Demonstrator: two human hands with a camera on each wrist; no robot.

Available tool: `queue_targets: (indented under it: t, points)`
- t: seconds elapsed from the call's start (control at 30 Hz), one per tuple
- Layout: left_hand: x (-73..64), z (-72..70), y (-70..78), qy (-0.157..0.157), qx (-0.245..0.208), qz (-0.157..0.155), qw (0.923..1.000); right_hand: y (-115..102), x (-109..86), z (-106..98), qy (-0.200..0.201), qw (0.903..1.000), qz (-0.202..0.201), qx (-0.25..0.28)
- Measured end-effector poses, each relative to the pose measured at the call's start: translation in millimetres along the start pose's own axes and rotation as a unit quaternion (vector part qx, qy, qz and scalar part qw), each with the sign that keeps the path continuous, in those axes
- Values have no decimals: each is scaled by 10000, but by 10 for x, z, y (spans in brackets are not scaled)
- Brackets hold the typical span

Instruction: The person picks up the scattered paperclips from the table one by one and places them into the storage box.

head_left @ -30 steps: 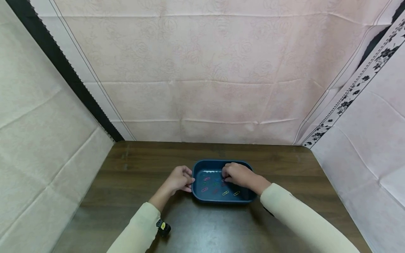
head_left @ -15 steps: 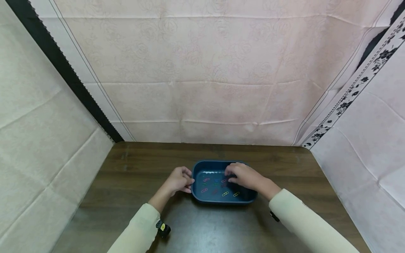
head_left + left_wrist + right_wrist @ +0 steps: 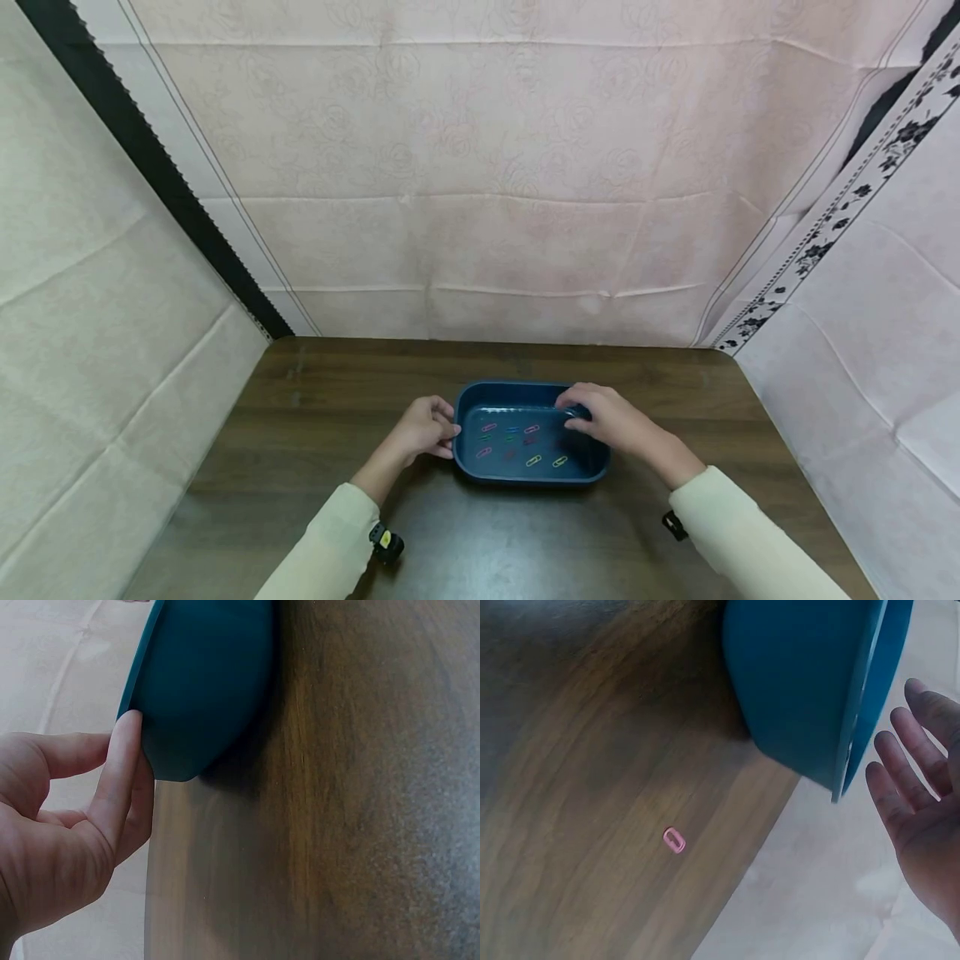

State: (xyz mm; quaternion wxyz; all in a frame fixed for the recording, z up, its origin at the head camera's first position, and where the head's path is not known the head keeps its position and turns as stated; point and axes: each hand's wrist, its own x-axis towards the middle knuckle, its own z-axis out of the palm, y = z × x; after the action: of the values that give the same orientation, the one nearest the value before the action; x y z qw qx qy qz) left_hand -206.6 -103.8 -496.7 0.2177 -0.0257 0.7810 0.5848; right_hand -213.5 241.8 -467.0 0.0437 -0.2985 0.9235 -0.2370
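Note:
A dark blue tray point(image 3: 525, 480) sits on the table. Inside lie several coloured paper clips, among them a yellow paper clip point(image 3: 533, 460) and a pink paper clip point(image 3: 532, 429). My left hand point(image 3: 427, 429) pinches the tray's left rim; the left wrist view shows thumb and finger at the edge. Over the tray's right end is my right hand point(image 3: 607, 421). Its fingers point(image 3: 907, 739) are relaxed and apart beside the rim, holding nothing, as the right wrist view shows.
One more pink paper clip point(image 3: 674, 840) lies on the wooden table point(image 3: 615, 795) outside the tray, seen in the right wrist view. Pale patterned cloth point(image 3: 487, 192) hangs behind the table and on both sides.
My right hand has moved rightward from among the paper clips to the tray's right end, its fingers loosening. My left hand and the tray have stayed put.

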Motion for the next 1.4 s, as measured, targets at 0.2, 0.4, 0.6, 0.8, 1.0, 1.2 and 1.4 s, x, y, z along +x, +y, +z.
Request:
queue_targets:
  t: [0.2, 0.4, 0.6, 0.8, 1.0, 1.2, 1.4]
  points:
    - [3, -2, -8, 17, -31, 14, 10000, 54, -140, -76, 298, 9995, 64, 76]
    - [0, 0, -11, 8, -56, 18, 10000, 121, -266, -150, 501, 9986, 166, -84]
    - [-16, 12, 0, -2, -15, 40, 10000, 228, -401, -207, 700, 9968, 286, -252]
    - [-8, 24, 6, 3, -5, 38, 10000, 402, -531, -205, 804, 9949, 468, -381]
    - [8, 20, 1, 28, 6, 45, 10000, 566, -621, -166, 840, 9934, 545, -556]
    - [18, 6, -2, 37, 29, 34, 10000, 721, -672, -115, 782, 9939, 568, -537]
    - [14, 2, -2, 15, 50, 10, 10000, 855, -688, -39, 633, 9955, 413, -563]
